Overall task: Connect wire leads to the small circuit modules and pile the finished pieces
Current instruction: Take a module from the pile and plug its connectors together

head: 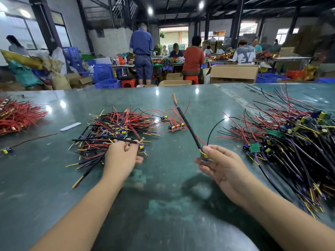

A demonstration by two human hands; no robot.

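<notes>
Module [203, 155] with its black sheathed lead [187, 126] sits pinched between the thumb and fingers of my right hand [220, 165], raised above the counter [163, 205]; the lead points up and away from me, and thin red and black wires branch from the module beside it. My left hand [121, 157] grips a second module [141, 147] together with a black lead [116, 139] at the near edge of the middle pile [117, 129], a loose tangle of red, black, yellow and purple wires with small boards among them. Just beyond my right hand, two small modules [175, 126] lie on the counter. To the right lies a larger pile [293, 140] of wired modules, green boards and yellow capacitors visible. At the far left edge is a heap of red wires [18, 115], with a white strip [70, 126] between it and the middle pile.
</notes>
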